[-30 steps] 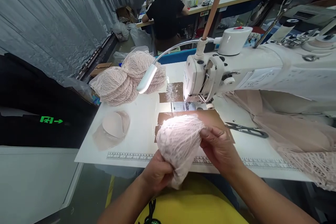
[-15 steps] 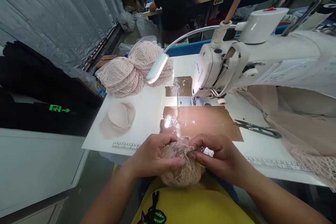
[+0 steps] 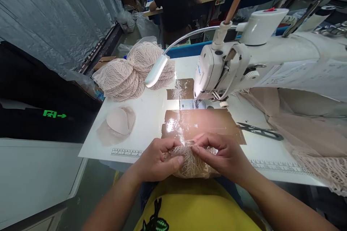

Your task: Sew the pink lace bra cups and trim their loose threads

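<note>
A beige lace bra cup [image 3: 193, 164] is held at the front edge of the sewing table, close to my body. My left hand [image 3: 159, 158] grips its left side, thumb lying on the lace and fingers behind. With thumb and forefinger, my right hand [image 3: 219, 153] pinches the upper edge of the lace. Just beyond, brown tape [image 3: 206, 122] covers the table in front of the sewing machine [image 3: 214, 68], whose needle area is lit. To the left lies a plain beige cup [image 3: 117, 121] on sheer fabric.
Stacked lace cups [image 3: 119, 79] sit at the back left under a lamp [image 3: 156, 70]. Black scissors [image 3: 260, 131] lie right of the tape, near beige mesh and lace fabric [image 3: 306, 130]. A ruler strip [image 3: 282, 168] follows the front edge. Another person [image 3: 176, 3] sits beyond.
The lace cup has been spread flatter and lifted slightly between my hands. My left thumb has shifted left on it. The whole view has moved a little.
</note>
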The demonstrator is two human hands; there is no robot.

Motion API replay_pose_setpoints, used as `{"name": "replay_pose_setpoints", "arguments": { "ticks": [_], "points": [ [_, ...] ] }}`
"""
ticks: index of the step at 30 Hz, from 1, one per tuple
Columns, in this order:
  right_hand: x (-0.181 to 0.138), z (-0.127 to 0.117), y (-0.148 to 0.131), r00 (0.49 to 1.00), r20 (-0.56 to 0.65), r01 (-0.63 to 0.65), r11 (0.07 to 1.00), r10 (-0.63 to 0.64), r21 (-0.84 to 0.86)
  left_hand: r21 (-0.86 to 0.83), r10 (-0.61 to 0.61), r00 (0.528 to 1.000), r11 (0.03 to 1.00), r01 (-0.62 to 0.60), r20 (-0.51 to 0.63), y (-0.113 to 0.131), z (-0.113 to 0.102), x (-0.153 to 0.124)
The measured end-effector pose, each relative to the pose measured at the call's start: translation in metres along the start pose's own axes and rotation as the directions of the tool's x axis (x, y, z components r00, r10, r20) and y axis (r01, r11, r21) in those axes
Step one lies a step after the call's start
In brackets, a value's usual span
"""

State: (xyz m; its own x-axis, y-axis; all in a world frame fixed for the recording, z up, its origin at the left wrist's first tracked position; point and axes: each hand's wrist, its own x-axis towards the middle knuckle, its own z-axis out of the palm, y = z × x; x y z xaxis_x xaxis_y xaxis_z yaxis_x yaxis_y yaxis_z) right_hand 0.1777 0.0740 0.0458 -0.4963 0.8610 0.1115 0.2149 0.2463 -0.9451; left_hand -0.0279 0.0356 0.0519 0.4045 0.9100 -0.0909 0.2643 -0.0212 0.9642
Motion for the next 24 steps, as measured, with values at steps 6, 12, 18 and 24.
{"name": "replay_pose_setpoints", "arguments": {
  "ticks": [6, 12, 18, 24],
  "points": [
    [-0.001, 0.003, 0.001, 0.999, -0.037, 0.015, 0.997, -0.018, -0.072, -0.099, -0.007, 1.000, 0.995, 0.007, 0.001, 0.000, 0.004, 0.007],
    [-0.003, 0.004, 0.002, 0.998, -0.055, 0.005, 0.989, -0.013, -0.145, -0.106, -0.010, 1.000, 0.994, 0.010, 0.004, -0.001, 0.009, 0.012],
    [-0.001, 0.003, 0.007, 0.999, -0.039, -0.024, 0.988, 0.018, -0.151, -0.012, 0.030, 0.999, 0.999, -0.030, -0.028, -0.003, 0.012, 0.013],
    [0.005, -0.007, 0.002, 0.987, 0.113, -0.108, 0.993, 0.112, -0.043, -0.061, 0.048, 0.999, 0.997, -0.048, 0.003, -0.002, 0.010, 0.015]
  ]
}}
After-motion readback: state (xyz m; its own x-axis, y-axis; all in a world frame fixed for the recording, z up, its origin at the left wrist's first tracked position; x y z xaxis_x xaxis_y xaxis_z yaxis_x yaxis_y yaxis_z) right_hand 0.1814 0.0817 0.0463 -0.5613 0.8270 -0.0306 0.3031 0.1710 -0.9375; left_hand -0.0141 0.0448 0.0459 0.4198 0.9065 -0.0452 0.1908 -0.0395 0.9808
